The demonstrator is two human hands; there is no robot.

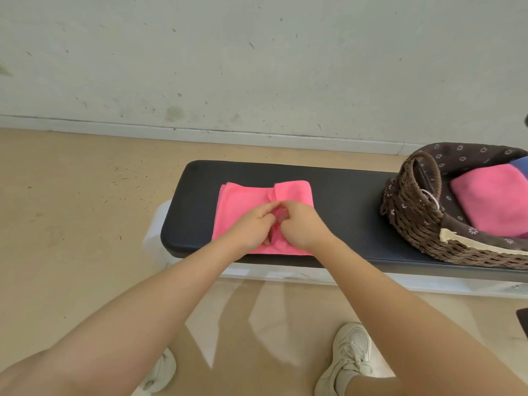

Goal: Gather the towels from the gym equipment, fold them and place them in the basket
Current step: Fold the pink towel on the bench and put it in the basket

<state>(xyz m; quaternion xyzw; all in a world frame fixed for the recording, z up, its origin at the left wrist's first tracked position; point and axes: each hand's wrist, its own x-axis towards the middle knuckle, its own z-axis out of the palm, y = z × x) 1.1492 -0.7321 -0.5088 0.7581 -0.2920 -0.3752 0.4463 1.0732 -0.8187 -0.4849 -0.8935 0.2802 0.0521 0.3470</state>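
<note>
A pink towel point(243, 201) lies partly folded on the black padded bench point(343, 195). My left hand point(254, 224) and my right hand point(300, 224) meet over the towel's middle, each pinching a bunched fold of it. The wicker basket point(414, 221) with a brown flowered liner stands on the bench at the right. Inside it lies a folded pink towel point(494, 201), with a blue one point(521, 164) behind it at the frame edge.
The bench stands on a white frame point(285, 274) over a beige floor, close to a pale wall point(257, 67). My two white shoes point(351, 355) are on the floor in front of the bench. A dark object point(523, 321) shows at the right edge.
</note>
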